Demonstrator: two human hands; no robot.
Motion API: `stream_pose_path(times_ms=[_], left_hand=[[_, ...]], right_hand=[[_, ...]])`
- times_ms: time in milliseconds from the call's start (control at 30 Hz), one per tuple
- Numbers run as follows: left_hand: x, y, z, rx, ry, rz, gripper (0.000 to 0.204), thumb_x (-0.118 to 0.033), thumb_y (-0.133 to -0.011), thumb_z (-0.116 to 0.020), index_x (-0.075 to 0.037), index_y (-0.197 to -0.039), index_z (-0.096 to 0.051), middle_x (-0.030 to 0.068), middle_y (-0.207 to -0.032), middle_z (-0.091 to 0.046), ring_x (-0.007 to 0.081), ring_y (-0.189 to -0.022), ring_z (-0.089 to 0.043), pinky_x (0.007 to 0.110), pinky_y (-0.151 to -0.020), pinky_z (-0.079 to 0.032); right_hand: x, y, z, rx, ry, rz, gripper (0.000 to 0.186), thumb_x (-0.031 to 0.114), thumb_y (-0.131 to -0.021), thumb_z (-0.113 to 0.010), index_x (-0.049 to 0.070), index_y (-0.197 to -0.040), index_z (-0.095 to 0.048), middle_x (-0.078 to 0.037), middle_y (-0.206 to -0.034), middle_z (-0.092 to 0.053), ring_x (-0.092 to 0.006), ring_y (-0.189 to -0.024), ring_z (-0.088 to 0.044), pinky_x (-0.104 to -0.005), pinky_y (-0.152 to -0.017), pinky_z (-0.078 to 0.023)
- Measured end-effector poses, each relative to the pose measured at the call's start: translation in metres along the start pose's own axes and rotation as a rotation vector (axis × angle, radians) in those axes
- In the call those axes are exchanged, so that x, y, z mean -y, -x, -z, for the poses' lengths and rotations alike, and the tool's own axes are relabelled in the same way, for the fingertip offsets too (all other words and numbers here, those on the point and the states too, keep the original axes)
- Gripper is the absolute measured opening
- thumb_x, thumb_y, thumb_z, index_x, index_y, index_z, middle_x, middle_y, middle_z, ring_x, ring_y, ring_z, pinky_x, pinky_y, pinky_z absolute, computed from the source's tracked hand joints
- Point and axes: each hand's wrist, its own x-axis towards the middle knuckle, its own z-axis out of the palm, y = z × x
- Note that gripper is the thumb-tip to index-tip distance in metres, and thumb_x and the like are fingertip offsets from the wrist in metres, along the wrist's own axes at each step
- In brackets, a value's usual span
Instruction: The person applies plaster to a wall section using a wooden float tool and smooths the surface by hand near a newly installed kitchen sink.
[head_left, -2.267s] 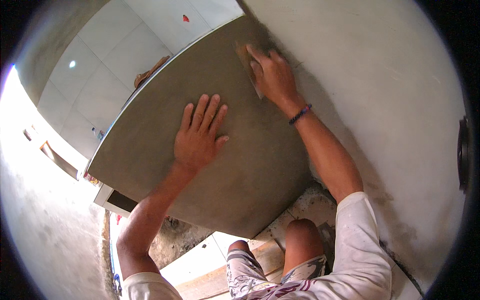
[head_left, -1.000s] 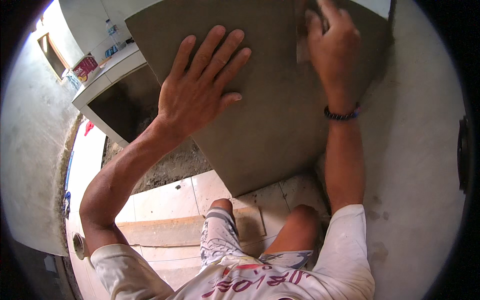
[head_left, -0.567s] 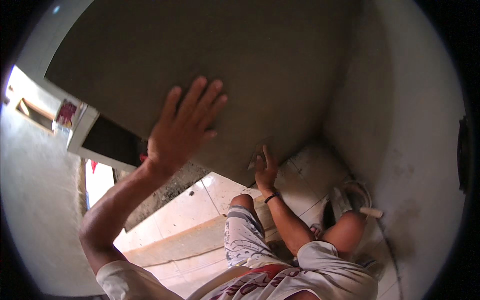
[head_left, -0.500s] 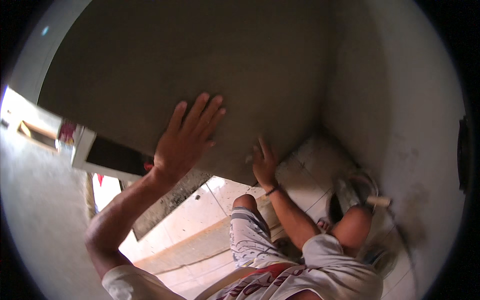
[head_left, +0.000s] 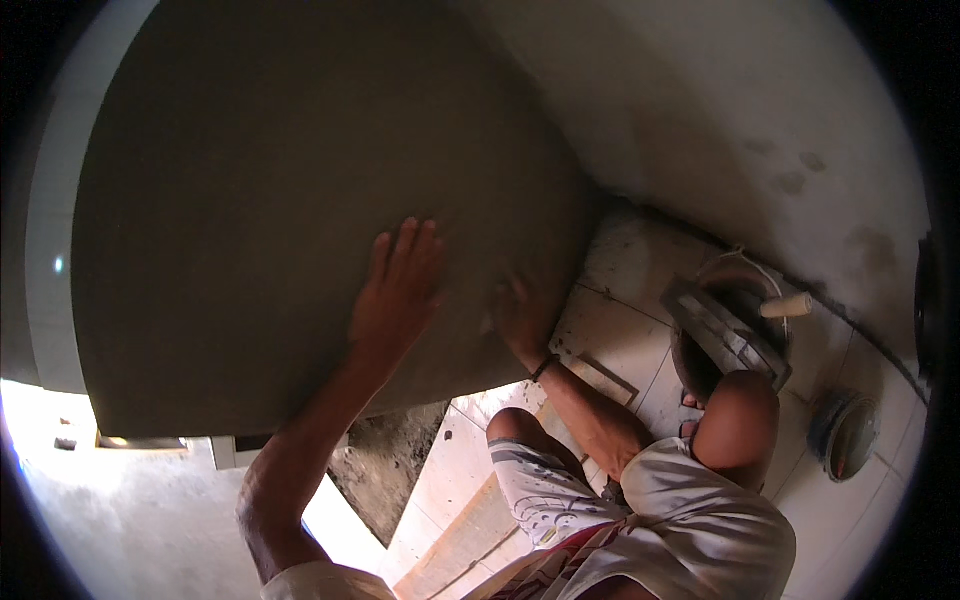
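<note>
A broad grey-brown panel with a smooth, cement-like surface (head_left: pixel 250 200) fills the upper left and middle. My left hand (head_left: pixel 400 290) lies flat on it, fingers stretched upward, holding nothing. Lower and to the right, close to the panel's lower right edge, my right hand (head_left: pixel 518 318) is against the same surface, a dark band round its wrist. Its fingers look partly curled and are blurred by motion. A small pale bit shows beside them, too indistinct to name.
On the tiled floor (head_left: pixel 630 335) at right stands a bucket (head_left: pixel 690 360) with a wooden-grip handle and a long metal-looking tool across it. A smaller dark container (head_left: pixel 845 440) lies farther right. A pale wall (head_left: pixel 700 120) rises behind. Rough dark debris (head_left: pixel 385 470) lies below the panel.
The view has swung, bringing the bucket and smaller container more fully into sight. Both hands stay on the panel; the left appears slightly lower in the picture and the right hand's fingers are more blurred.
</note>
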Motion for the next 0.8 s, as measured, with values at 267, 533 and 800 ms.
stream_pose_path(times_ms=[267,533,800], left_hand=[[0.001,-0.026,0.01,-0.017,-0.037,0.028,0.081,-0.058,-0.084,-0.058,-0.014,-0.148,-0.035,0.0085,-0.16,-0.018,0.0279,-0.147,-0.016,0.051,-0.119,-0.014],[-0.011,-0.021,-0.018,0.093,0.071,-0.037,0.079,-0.054,-0.086,-0.059,-0.013,-0.149,-0.033,0.0094,-0.159,-0.02,0.0285,-0.147,-0.017,0.052,-0.118,-0.016],[-0.007,-0.124,0.018,-0.089,0.016,-0.063,0.075,-0.048,-0.09,-0.056,-0.009,-0.149,-0.031,0.0115,-0.159,-0.02,0.0304,-0.147,-0.016,0.052,-0.119,-0.015]], right_hand=[[-0.047,-0.106,0.032,0.099,-0.523,-0.419,0.04,0.011,-0.097,-0.05,0.005,-0.136,-0.048,-0.021,-0.133,-0.052,-0.0317,-0.119,-0.053,-0.0427,-0.097,-0.047],[0.007,-0.067,0.018,0.074,-0.229,-0.076,0.043,0.022,-0.092,-0.058,0.013,-0.134,-0.054,-0.018,-0.129,-0.058,-0.0371,-0.121,-0.051,-0.0477,-0.104,-0.041],[-0.151,-0.09,0.028,0.048,-0.332,-0.399,0.04,0.006,-0.086,-0.059,0.008,-0.126,-0.059,-0.014,-0.13,-0.055,-0.0314,-0.113,-0.054,-0.0378,-0.098,-0.045]])
